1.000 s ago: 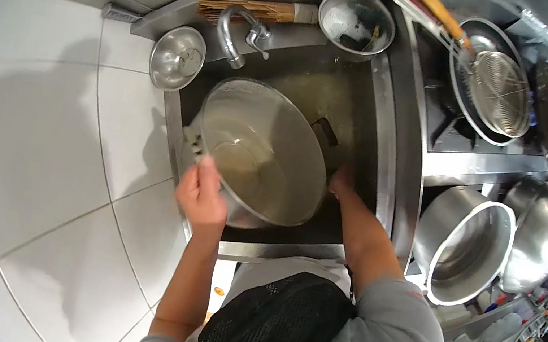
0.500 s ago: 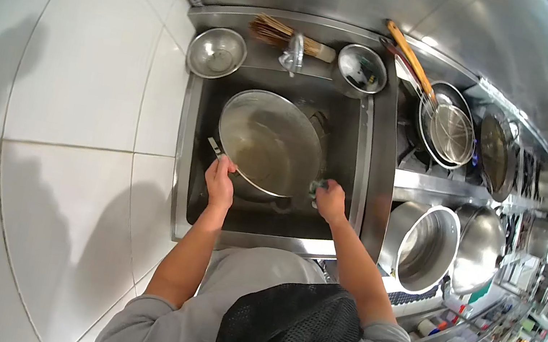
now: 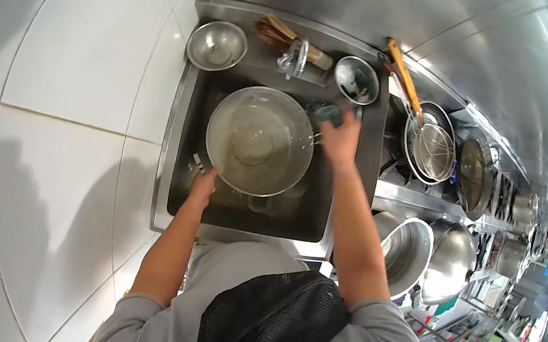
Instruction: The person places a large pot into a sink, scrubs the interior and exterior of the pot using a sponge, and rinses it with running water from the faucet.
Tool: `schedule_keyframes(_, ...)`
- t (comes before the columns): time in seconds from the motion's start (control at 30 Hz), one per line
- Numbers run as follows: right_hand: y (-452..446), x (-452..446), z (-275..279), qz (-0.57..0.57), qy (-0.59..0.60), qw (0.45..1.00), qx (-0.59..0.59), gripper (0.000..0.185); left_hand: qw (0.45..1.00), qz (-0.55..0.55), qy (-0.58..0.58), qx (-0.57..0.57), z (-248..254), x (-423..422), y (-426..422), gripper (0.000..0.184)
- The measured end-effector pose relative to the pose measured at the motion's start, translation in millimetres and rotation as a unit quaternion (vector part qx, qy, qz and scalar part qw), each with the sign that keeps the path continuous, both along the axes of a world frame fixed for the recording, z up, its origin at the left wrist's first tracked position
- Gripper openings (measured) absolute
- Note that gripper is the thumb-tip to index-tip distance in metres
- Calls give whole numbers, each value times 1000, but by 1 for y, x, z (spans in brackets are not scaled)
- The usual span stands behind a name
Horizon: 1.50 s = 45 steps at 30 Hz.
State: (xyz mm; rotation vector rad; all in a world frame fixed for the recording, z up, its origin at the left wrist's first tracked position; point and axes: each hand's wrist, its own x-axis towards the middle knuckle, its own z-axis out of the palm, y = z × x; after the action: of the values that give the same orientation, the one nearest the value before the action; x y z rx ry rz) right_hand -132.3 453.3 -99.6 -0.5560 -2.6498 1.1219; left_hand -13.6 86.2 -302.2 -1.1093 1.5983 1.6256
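A large metal basin (image 3: pixel 259 141) with cloudy water in its bottom sits in the steel sink (image 3: pixel 176 187). My left hand (image 3: pixel 203 184) grips its handle at the lower left. Over the sink's right side, my right hand (image 3: pixel 340 137) holds a dark green scouring pad (image 3: pixel 328 114), slightly blurred, close to the small bowl (image 3: pixel 357 80) on the back right ledge. Dark green and black bits lie in that bowl.
Another steel bowl (image 3: pixel 217 46) stands at the back left. The faucet (image 3: pixel 295 57) and a bamboo brush (image 3: pixel 290 38) are behind the basin. To the right are a wok with a strainer (image 3: pixel 433 151), a large pot (image 3: pixel 405 256) and a metal lid (image 3: pixel 448 264).
My right hand has moved up and away from me with the pad, from the basin's lower right to near the small bowl. The basin now sits more level.
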Motion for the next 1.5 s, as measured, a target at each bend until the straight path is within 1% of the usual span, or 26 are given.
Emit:
schedule_keyframes(0.03, 14, -10, 8, -22, -19, 996, 82, 74, 999, 5, 33, 2, 6, -1, 2, 57)
schedule_keyframes(0.1, 29, -26, 31, 18, -42, 991, 124, 79, 998, 15, 66, 1, 8, 3, 12, 60)
schedule_keyframes(0.13, 40, -34, 22, 45, -34, 987, 150, 77, 954, -53, 134, -261, 10, 1, 21, 60)
schedule_keyframes(0.2, 64, -50, -6, 74, -29, 981, 176, 75, 836, -119, 188, -502, 19, -5, 39, 59)
schedule_keyframes(0.27, 82, -63, -34, 148, -22, 968, 201, 61, 824, -151, 340, -427, 66, -31, 51, 54)
schedule_keyframes(0.3, 82, -67, -37, 151, -27, 969, 196, 61, 890, -169, 312, -287, 63, -47, 56, 52)
schedule_keyframes(0.33, 80, -71, -35, 133, -39, 965, 221, 52, 933, -181, 277, -140, 59, -64, 59, 49)
schedule_keyframes(0.37, 77, -71, -34, 112, -50, 961, 247, 42, 933, -184, 272, -145, 65, -73, 65, 49)
schedule_keyframes(0.4, 77, -70, -37, 122, 13, 965, 232, 28, 941, -204, 250, -99, 79, -84, 76, 46)
schedule_keyframes(0.47, 69, -63, -24, 125, -8, 963, 241, 27, 945, -223, 234, -49, 106, -110, 98, 43)
schedule_keyframes(0.53, 61, -45, -13, 130, -35, 957, 256, 27, 893, -286, 333, -105, 127, -125, 119, 35)
schedule_keyframes(0.57, 56, -32, -10, 151, -21, 956, 250, 27, 894, -286, 330, -99, 138, -129, 130, 35)
schedule_keyframes(0.63, 44, -5, 1, 176, -12, 953, 247, 28, 780, -257, 532, -208, 170, -137, 152, 34)
schedule_keyframes(0.7, 28, 22, 19, 220, -48, 949, 219, 36, 715, -287, 616, -161, 216, -142, 167, 30)
schedule_keyframes(0.77, 12, 44, 33, 257, -66, 940, 213, 40, 684, -312, 656, -60, 215, -142, 184, 36)
schedule_keyframes(0.8, 3, 54, 39, 287, -81, 933, 202, 43, 691, -304, 652, -65, 207, -136, 196, 36)
schedule_keyframes(0.87, -15, 68, 54, 327, -103, 917, 206, 42, 696, -323, 602, -221, 171, -120, 219, 56)
schedule_keyframes(0.9, -24, 74, 58, 353, -121, 904, 210, 41, 704, -315, 593, -230, 154, -113, 224, 56)
schedule_keyframes(0.97, -37, 79, 61, 380, -137, 888, 218, 42, 741, -407, 506, -171, 127, -102, 225, 83)
schedule_keyframes(1.0, -42, 80, 64, 394, -162, 878, 220, 41, 747, -400, 502, -175, 133, -101, 212, 83)
schedule_keyframes(1.07, -47, 81, 64, 420, -189, 860, 220, 38, 795, -461, 376, 118, 157, -100, 187, 93)
schedule_keyframes(1.17, -55, 81, 69, 436, -224, 838, 237, 38, 811, -450, 316, 202, 157, -92, 179, 96)
schedule_keyframes(1.23, -57, 83, 70, 435, -231, 836, 241, 39, 830, -411, 324, 195, 153, -84, 183, 96)
schedule_keyframes(1.3, -53, 88, 64, 428, -239, 837, 243, 40, 819, -437, 328, 176, 151, -83, 184, 96)
schedule_keyframes(1.47, -42, 105, 55, 375, -169, 899, 152, 39, 800, -450, 386, 95, 162, -88, 191, 75)
schedule_keyframes(1.5, -38, 107, 54, 370, -169, 901, 150, 39, 799, -464, 371, 97, 178, -97, 183, 63)
